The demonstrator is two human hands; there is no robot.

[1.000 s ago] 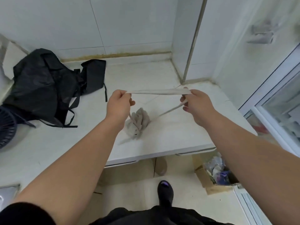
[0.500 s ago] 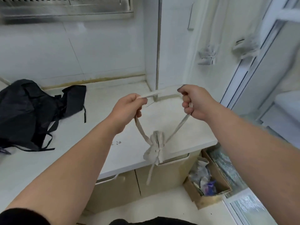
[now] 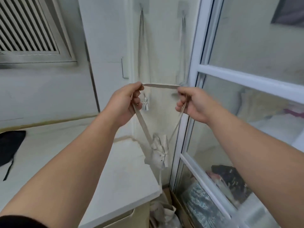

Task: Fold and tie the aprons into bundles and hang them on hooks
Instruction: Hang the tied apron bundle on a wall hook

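While both arms reach forward at much the same height, the left hand [image 3: 125,102] and the right hand [image 3: 193,103] each pinch a beige strap [image 3: 162,86] between thumb and curled fingers. A short run of the strap is stretched flat and nearly level between them. From each fist the strap drops inward, and the two lengths meet in a V at the tied apron bundle [image 3: 158,153]. The bundle hangs in the air below and between the hands (a loose tail dangles from its underside). It is beige, knotted round its middle, and sits in front of the right-hand edge of the white counter [image 3: 118,175]; whether it touches that edge cannot be told.

Behind the hands, high on the pale wall, a hook [image 3: 142,7] has a strap hanging straight down from it, and a second hook [image 3: 183,7] beside it carries another. A smaller tied bundle [image 3: 145,103] shows against the wall just right of the left hand's fingers. A white-framed glass door [image 3: 195,76] stands to the right. A black apron [image 3: 10,143] lies at the far left of the counter, well apart from the hands, below a slatted vent [image 3: 28,28]. A cardboard box [image 3: 177,206] sits on the floor beside the counter, its contents blurred.
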